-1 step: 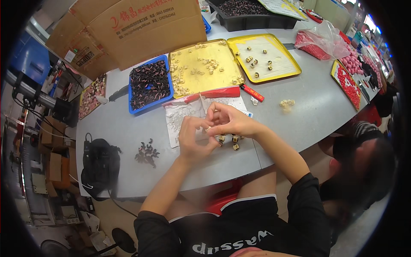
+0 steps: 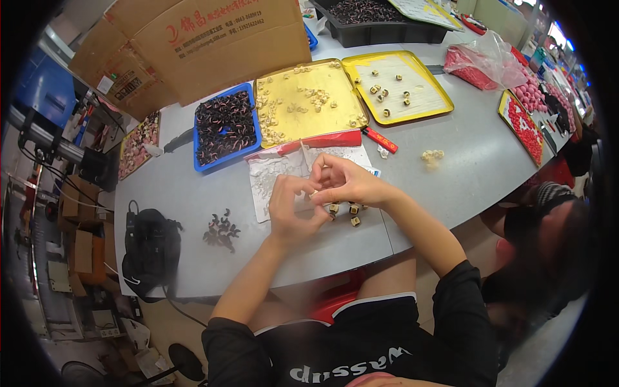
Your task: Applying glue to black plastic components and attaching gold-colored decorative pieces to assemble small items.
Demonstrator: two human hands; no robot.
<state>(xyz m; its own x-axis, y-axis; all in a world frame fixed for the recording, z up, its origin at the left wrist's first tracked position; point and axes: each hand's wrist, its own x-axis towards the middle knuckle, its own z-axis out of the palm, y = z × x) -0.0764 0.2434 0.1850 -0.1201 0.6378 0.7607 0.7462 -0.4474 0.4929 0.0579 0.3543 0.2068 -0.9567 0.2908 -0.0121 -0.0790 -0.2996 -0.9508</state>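
Observation:
My left hand (image 2: pixel 288 209) and my right hand (image 2: pixel 351 184) meet above a white sheet (image 2: pixel 263 187), fingertips pinched together. Between them shows a bit of a small cream piece (image 2: pixel 314 193); the fingers hide most of it. Right beside my hands, several small cream-and-dark cubes (image 2: pixel 354 221) lie on the table. To the left of my left hand is a loose pile of dark curved pieces (image 2: pixel 221 230). A cluster of cream pieces (image 2: pixel 432 157) sits off to the right.
Beyond my hands stand a blue tray (image 2: pixel 197 151) of dark curved pieces, a yellow tray (image 2: pixel 303 122) of cream pieces and another yellow-rimmed tray (image 2: pixel 419 97) with cubes. A cardboard box (image 2: pixel 225 58) rises behind. A black bag (image 2: pixel 151 248) lies left. Another person (image 2: pixel 541 251) sits at right.

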